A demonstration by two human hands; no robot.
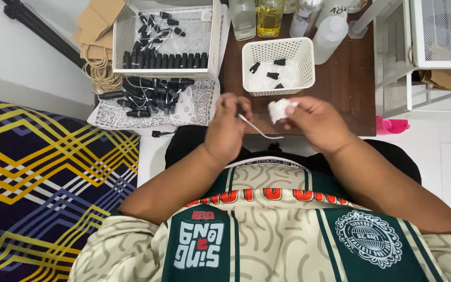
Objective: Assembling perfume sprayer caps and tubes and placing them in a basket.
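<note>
Thin white tube (pixel 259 129) bends; tissue (pixel 279 110) crumpled white

Both forearms reach forward, bare, converging near the body. Left hand (pixel 227 128) curled in a loose fist, knuckles up. Right hand (pixel 315 122) pinching, fingertips (pixel 289 109) pointing left.

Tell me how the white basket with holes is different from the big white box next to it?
The white basket has walls full of little holes; the big white box has plain solid walls. The basket is smaller and holds only a few black caps; the box holds many black pieces, one set lined up in a row. The basket sits on the brown table, the box on a patterned cloth. Both are white, open-topped and hold black parts.
</note>
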